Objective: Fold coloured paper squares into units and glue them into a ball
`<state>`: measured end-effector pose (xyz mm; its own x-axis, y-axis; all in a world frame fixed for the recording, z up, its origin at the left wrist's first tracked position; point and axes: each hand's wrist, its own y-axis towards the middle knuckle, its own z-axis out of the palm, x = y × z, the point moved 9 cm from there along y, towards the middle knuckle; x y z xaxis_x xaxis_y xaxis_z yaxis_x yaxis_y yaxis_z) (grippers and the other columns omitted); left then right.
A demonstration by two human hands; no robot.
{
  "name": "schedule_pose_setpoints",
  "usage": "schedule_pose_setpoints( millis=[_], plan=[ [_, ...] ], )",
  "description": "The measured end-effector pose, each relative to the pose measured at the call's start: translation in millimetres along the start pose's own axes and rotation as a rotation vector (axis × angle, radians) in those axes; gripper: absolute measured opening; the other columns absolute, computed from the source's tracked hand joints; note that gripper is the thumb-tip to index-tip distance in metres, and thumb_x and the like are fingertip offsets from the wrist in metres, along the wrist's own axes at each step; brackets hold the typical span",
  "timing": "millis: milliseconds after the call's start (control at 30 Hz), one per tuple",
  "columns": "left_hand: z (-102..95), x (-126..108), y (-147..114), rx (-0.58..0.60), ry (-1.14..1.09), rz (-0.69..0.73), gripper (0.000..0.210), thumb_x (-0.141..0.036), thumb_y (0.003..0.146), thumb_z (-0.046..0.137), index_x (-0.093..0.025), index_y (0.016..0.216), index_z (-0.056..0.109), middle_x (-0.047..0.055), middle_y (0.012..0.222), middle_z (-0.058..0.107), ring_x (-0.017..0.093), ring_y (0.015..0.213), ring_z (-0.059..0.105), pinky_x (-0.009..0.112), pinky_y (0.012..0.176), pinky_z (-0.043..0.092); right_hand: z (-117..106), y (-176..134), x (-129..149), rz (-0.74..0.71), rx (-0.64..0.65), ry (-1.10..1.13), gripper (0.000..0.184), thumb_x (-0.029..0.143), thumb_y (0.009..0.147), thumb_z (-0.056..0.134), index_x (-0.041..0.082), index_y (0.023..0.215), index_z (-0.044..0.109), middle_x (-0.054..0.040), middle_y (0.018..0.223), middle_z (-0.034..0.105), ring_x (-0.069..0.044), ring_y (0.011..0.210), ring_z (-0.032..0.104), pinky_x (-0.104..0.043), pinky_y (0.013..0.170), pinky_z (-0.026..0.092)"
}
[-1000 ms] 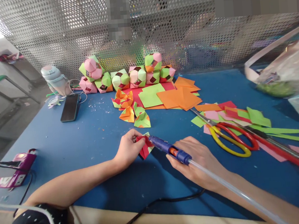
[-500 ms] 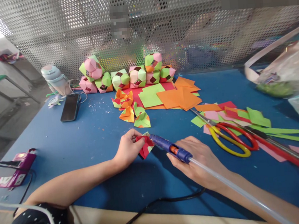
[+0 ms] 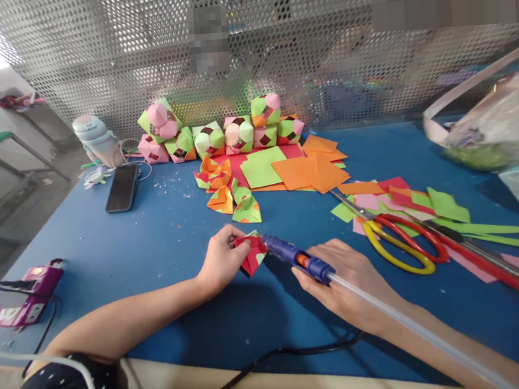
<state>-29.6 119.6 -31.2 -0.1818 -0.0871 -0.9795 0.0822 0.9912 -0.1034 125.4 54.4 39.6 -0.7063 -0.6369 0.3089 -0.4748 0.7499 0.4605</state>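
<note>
Evidently gluing: paper (image 3: 255, 256) in the left grip (image 3: 223, 256), glue gun (image 3: 288, 253) in the right grip (image 3: 345, 278).
The left grip pinches the folded red-and-green paper over the near middle of the table (image 3: 156, 249); the right grip is wrapped around the gun, whose tip sits at the paper's right edge, touching or just apart, I cannot tell. Applying glue looks like the step in hand; the next move seems to call for a steady pinch and careful aim. Folded pieces (image 3: 247, 209) lie just beyond. As for writing, the purple box (image 3: 38, 295) at near left bears pale marks, none readable.
</note>
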Motion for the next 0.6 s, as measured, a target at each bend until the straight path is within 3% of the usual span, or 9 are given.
schedule_pose_setpoints(
  millis=[600],
  plan=[
    [3.3,-1.3,-0.2,0.029,-0.021,0.020,0.014,-0.025,0.072,0.061,-0.018,0.068,0.050,-0.005,0.055,0.053,0.009,0.052,0.050,0.020,0.051,0.037,-0.8,1.9,5.2,-0.014,-0.010,0.006,0.016,0.021,0.084,0.051,0.020,0.068,0.047,0.0018,0.058,0.052,-0.014,0.054,0.051,-0.030,0.063,0.038]
  ],
)
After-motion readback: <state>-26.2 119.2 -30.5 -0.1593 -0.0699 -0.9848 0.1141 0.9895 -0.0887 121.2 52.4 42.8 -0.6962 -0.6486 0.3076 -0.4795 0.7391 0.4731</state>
